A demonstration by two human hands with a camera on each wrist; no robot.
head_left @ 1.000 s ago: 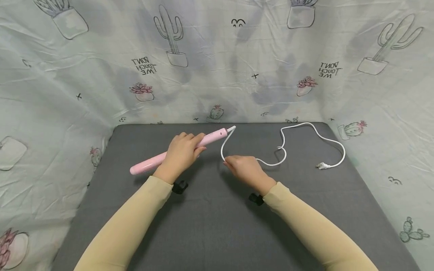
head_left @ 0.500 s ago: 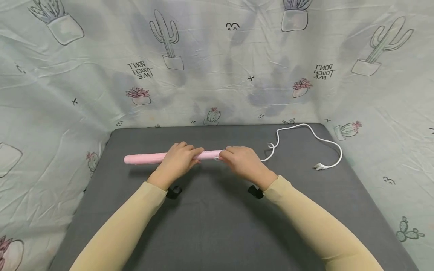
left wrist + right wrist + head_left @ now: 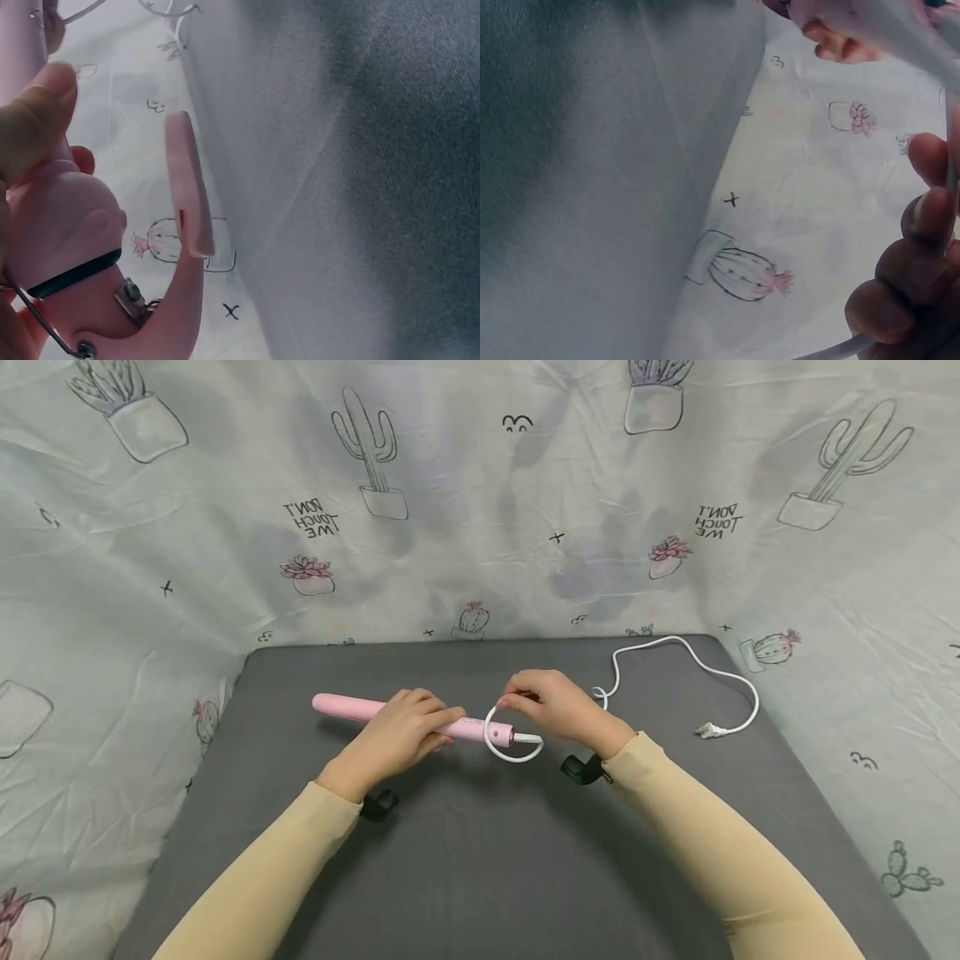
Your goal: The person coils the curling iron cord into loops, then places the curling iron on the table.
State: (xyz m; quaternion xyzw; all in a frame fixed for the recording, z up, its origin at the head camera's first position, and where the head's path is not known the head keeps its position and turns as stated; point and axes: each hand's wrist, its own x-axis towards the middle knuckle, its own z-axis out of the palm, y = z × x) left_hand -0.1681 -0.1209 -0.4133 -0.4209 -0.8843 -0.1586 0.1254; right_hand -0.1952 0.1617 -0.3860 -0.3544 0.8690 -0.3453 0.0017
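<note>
A pink curling iron [image 3: 480, 729] is held above the grey table, its handle end tilted toward the lower right in the head view. My left hand [image 3: 401, 735] grips it around the middle. Close up in the left wrist view, the iron's rounded joint [image 3: 67, 217] and its clamp lever [image 3: 189, 187] show below my thumb. A white cord [image 3: 517, 761] leaves the handle end and curves back in a loop beside the handle. My right hand [image 3: 558, 706] pinches this cord at the loop's top. In the right wrist view, curled fingers [image 3: 900, 300] hold the cord.
The rest of the cord lies curved at the back right of the grey table [image 3: 465, 877], with a small twist near my right hand. It ends in a white plug [image 3: 708, 729]. A cactus-print cloth [image 3: 465, 527] walls the back and sides.
The curling iron's handle end has swung from upper right to lower right. My right hand has gone from the cord to the handle end, then up and away, drawing the cord into a loop.
</note>
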